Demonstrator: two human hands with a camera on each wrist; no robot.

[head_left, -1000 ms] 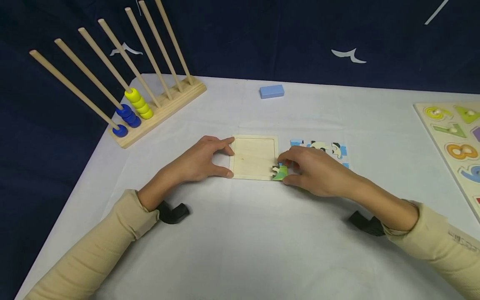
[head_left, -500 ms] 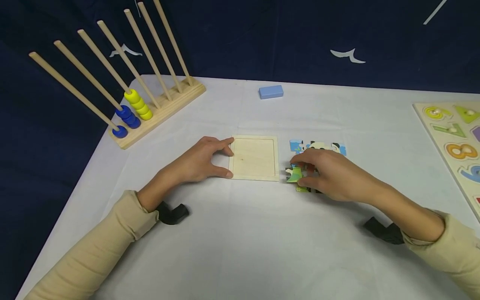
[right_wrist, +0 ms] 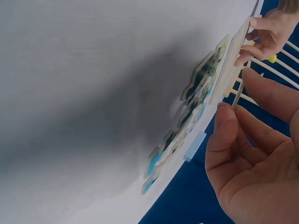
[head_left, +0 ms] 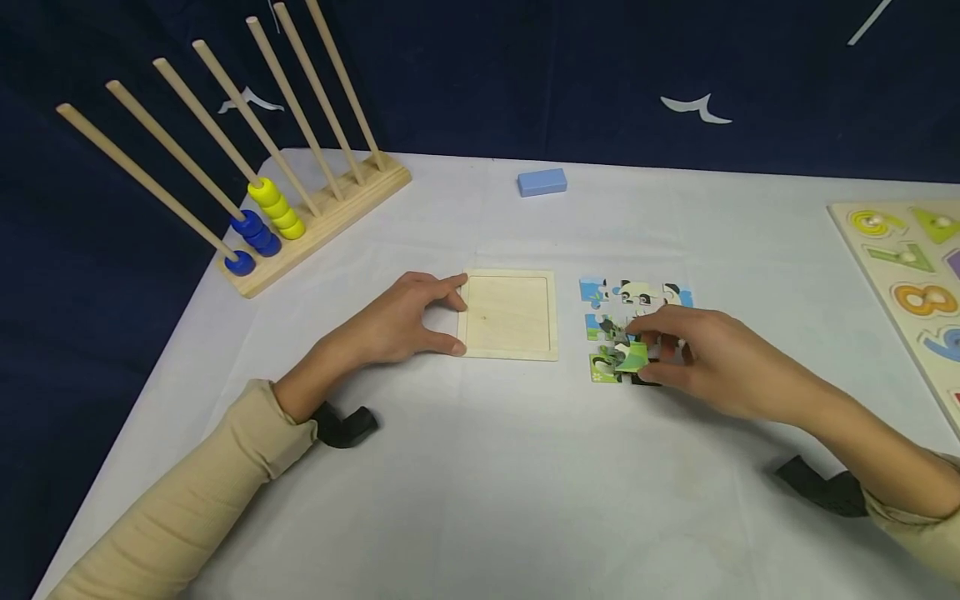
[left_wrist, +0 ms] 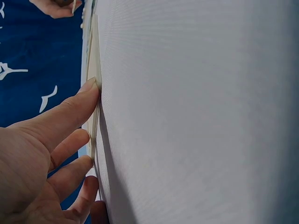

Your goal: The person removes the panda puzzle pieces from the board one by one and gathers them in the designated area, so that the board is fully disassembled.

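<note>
My left hand (head_left: 397,325) rests at the left side of a square, shallow wooden puzzle tray (head_left: 510,318), thumb near one corner and fingertips near the other. Bare wood shows inside the tray's raised rim. To its right, my right hand (head_left: 716,358) pinches a green jigsaw piece (head_left: 633,358) between thumb and fingers. In the right wrist view that piece (right_wrist: 239,95) appears edge-on, raised over the tablecloth. Several panda jigsaw pieces (head_left: 592,289) lie below and behind it, spread a little apart in rows. The right hand hides part of them.
A wooden bead stand (head_left: 330,221) with tall pegs and blue and yellow beads stands at the back left. A light blue block (head_left: 542,182) lies near the table's far edge. On the right is a board of colourful number shapes (head_left: 885,275).
The right hand has moved right with the green jigsaw piece, from the tray's lower right corner to over the loose pieces. The left hand stays at the tray.
</note>
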